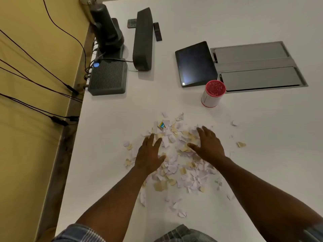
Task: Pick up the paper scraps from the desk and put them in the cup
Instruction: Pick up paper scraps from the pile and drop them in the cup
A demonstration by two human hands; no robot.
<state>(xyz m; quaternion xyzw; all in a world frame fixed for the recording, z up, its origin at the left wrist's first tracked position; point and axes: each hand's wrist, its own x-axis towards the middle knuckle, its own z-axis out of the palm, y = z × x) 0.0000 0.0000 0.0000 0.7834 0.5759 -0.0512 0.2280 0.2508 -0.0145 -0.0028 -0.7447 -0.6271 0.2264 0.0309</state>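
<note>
White and tan paper scraps (176, 165) litter the counter (262, 154); the left hand (149, 154) and right hand (208, 144) hover flat, apart, holding nothing. Best to sweep inward into one heap, then carry pinches to the red-rimmed cup (212, 94) far right.

paper scraps (176, 165): white and tan torn bits, loose heap mid-desk, strays around | cup (212, 93): red-rimmed, white, upright, well beyond heap

Left hand (150, 152) and right hand (208, 144) spread over paper scraps (176, 165), cup (212, 94) beyond
</note>
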